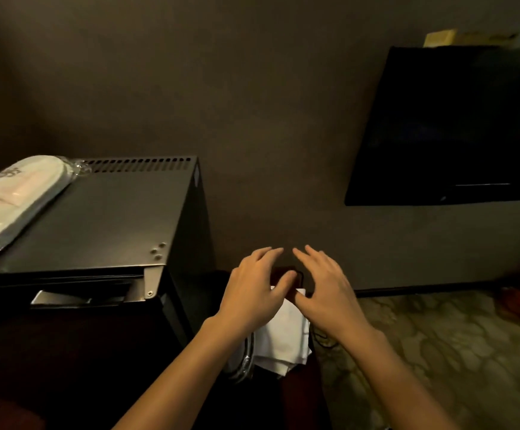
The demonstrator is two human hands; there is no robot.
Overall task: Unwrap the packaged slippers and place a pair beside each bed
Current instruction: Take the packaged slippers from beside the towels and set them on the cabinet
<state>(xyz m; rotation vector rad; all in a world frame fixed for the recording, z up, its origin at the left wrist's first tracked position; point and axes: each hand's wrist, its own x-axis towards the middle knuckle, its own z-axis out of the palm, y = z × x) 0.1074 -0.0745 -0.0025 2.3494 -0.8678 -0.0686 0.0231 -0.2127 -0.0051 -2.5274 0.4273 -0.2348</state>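
**Both hands over white slippers beside the minibar**

White slippers (283,333) hang low centre, under both hands, clear wrapper (241,361) bunched at their left edge. Left hand (252,293) and right hand (324,296) side by side, fingers spread and straight; whether the thumbs pinch anything can't be told. Packaged slippers (13,197) lie on black minibar (103,218), far left. Wall TV (451,128) right, patterned carpet (438,352) below.

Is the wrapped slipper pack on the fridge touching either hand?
Apart. The head view shows the pack lying on the fridge top, while the left hand and right hand work lower, beside the fridge.
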